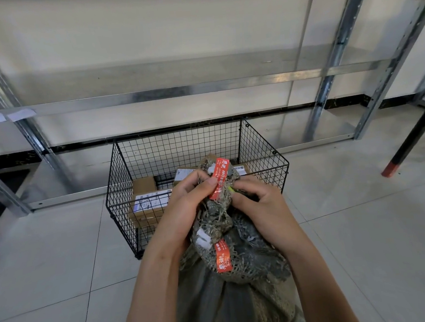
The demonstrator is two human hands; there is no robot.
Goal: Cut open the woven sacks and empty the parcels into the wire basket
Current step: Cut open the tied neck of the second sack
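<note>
A grey-green woven sack [235, 296] stands on the floor in front of me, its frayed neck bunched and tied with orange-red seal tags [219, 178]. My left hand [184, 205] grips the bunched neck from the left, thumb against the upper tag. My right hand [259, 203] grips the neck from the right; a small yellow-green thing shows at its fingertips, too hidden to tell what it is. Just behind the sack stands the black wire basket [263, 156] with cardboard parcels [146, 201] inside.
A metal shelving rack [173, 93] runs along the wall behind the basket. At the right stand dark table legs with red feet [391, 169]. Pale floor tiles [47, 267] stretch to the left and right of the sack.
</note>
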